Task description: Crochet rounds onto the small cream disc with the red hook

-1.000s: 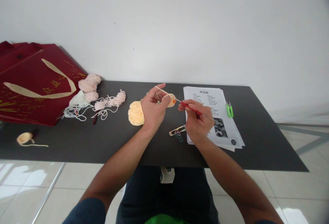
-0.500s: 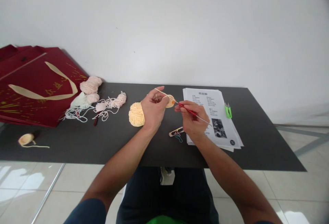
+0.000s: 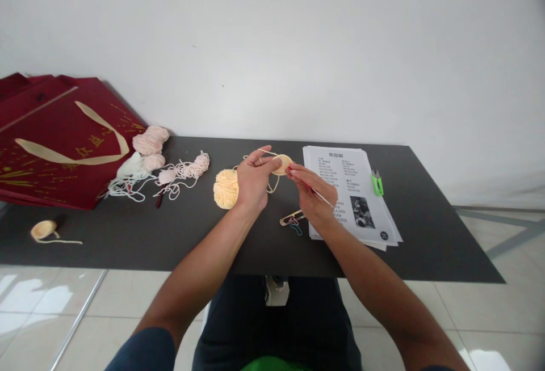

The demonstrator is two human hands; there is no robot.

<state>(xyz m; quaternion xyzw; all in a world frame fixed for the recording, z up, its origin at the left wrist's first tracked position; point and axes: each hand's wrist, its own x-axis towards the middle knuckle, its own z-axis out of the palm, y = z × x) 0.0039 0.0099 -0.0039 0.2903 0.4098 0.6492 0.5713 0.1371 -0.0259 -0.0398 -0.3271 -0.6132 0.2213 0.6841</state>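
Two bare hands work close together above a dark desk (image 3: 430, 223), nearer its far edge than its near one. The left hand (image 3: 254, 181) pinches a pale yellow crochet disc (image 3: 283, 164) between thumb and fingers, with a yellow strand (image 3: 267, 151) running over a raised finger. The right hand (image 3: 314, 192) is closed around a slim crochet hook (image 3: 323, 198), its tip end at the disc; whether it sits inside a stitch is too small to tell.

The disc looks light, soft and floppy, best pinched flat near its rim, beside the stitch being worked. The strand seems likely to stretch or slip if pulled hard. The hook looks thin and stiff, suited to a pencil-like hold.

A yellow yarn ball (image 3: 226, 189) rests just left of the left hand. Printed sheets (image 3: 363, 169) lie beneath and beyond the right hand, with green snips (image 3: 377, 184) along their right side, towards the desk's far right corner.
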